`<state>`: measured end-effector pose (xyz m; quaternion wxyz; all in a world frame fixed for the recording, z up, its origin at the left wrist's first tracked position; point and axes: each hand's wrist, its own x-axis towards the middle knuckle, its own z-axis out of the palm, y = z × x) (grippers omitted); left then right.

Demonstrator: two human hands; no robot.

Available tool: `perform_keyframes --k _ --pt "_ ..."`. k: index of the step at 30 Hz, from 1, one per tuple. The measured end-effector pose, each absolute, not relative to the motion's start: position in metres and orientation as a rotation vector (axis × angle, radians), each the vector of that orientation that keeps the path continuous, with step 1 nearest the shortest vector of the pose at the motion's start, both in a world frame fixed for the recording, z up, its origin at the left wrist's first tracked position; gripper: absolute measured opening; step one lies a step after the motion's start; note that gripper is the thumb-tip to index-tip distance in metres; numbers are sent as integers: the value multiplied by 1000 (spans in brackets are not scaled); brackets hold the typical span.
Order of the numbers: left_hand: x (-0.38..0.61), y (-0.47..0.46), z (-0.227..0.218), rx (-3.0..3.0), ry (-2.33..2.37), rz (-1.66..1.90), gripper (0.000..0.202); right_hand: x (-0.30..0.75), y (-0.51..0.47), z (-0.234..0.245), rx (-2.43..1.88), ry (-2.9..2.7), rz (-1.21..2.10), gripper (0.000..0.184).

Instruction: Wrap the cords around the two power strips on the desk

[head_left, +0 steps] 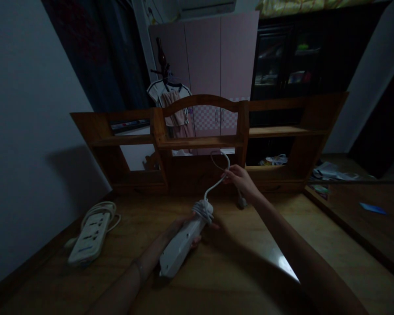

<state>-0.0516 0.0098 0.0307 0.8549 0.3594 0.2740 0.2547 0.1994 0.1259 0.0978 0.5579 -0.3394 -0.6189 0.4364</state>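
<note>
A white power strip (180, 245) lies tilted over the wooden desk (236, 271), and my left hand (179, 229) grips it from underneath. Its white cord (213, 186) is wound in several turns round the strip's far end. From there the cord rises in a loop to my right hand (238, 177), which pinches it above the desk. The plug (242, 202) hangs below that hand, near the desk top.
A second white power strip (87, 236) with its coiled cord lies at the desk's left, near the wall. A wooden shelf unit (200, 140) stands along the desk's back edge. Papers (331, 171) and a blue item (372, 208) lie on the surface to the right.
</note>
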Motion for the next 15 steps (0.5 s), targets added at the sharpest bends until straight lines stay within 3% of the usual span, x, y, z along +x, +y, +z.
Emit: perform_keyframes --k 10,15 --pt "-47 13 48 750 545 551 61 250 132 114 -904 -1294 892 29" --pt "-48 19 36 733 555 567 63 240 127 115 -1045 -1458 498 33"
